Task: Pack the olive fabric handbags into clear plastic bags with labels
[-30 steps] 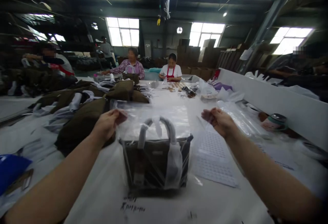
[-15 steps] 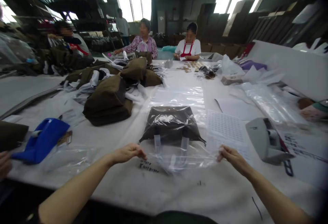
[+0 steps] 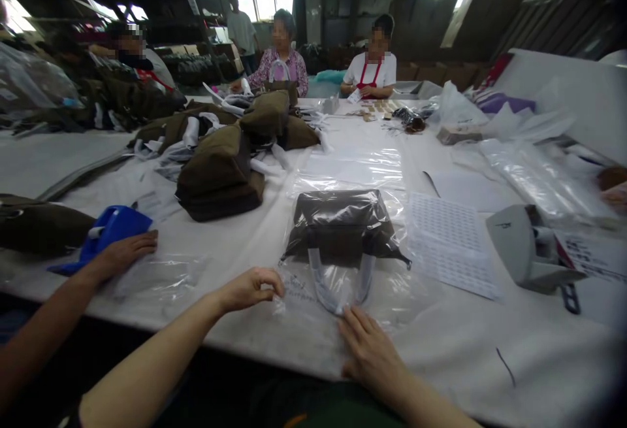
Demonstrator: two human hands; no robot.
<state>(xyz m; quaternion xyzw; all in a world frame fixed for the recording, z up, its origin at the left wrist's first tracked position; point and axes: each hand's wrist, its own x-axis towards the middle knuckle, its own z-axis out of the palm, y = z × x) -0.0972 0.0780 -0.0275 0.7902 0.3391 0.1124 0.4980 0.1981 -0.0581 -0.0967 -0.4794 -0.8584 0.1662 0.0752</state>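
A dark handbag (image 3: 337,225) lies inside a clear plastic bag (image 3: 392,202) on the table in front of me. Its pale wrapped handle (image 3: 321,284) loops toward me under the film. My left hand (image 3: 257,287) pinches the plastic bag's near left corner between thumb and fingers. With fingers stretched out, my right hand (image 3: 369,346) lies on the film at the near end of the handle.
Brown bags (image 3: 215,173) are heaped ahead on the left. A co-worker's hand (image 3: 122,255) rests by a blue tape dispenser (image 3: 115,225). On the right are a printed sheet (image 3: 448,238) and a grey tape dispenser (image 3: 522,248). Two people sit across the table.
My right hand has let go of the plastic bag's right corner and moved left onto the handle's end. My left hand stays at its corner. A co-worker's hand has reached in from the left.
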